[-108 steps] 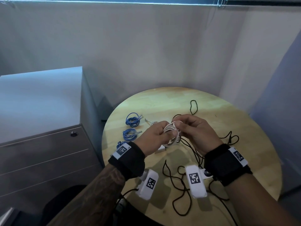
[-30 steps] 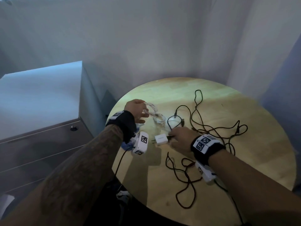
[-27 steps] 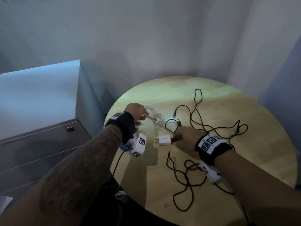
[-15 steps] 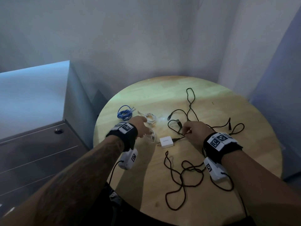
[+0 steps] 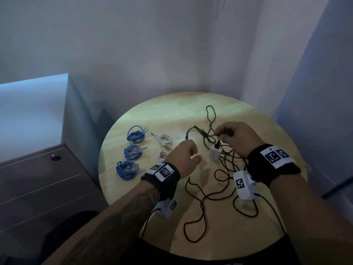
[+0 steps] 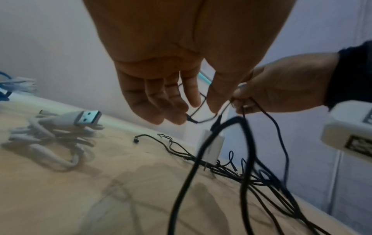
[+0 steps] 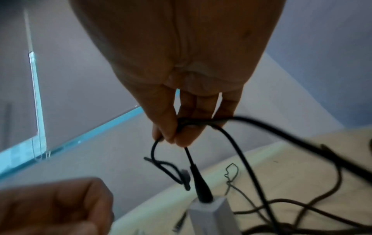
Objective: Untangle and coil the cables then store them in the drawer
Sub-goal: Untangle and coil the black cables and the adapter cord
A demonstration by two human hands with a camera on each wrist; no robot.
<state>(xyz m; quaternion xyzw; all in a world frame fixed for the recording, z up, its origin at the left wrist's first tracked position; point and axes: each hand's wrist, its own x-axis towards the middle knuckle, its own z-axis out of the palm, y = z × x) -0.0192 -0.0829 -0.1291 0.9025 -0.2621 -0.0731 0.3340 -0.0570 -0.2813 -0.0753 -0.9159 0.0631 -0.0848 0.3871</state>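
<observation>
A round wooden table point(image 5: 248, 236) seen from above, with a person's 2 hands over a loose tangle of black cable point(image 5: 208, 196). The right hand point(image 5: 236, 138) pinches a strand of that black cable between thumb and fingertips, lifting it so a small white charger block point(image 5: 214, 154) dangles from the plug end just above the table. The left hand point(image 5: 184, 159) hovers beside it, fingers loosely curled and holding nothing.

To the left lie 3 coiled blue cables point(image 5: 131, 150) in a column and 2 coiled white cables point(image 5: 165, 140) beside them — all resting on the table, none yet stored. The grey drawer cabinet point(image 5: 38, 180) stands left of the table, drawers closed.

The step in hand looks like untangling the last, black cable. Next, the free left hand likely needs to take the charger or a neighbouring strand and draw it clear — gently, since the loops cross each other many times.
</observation>
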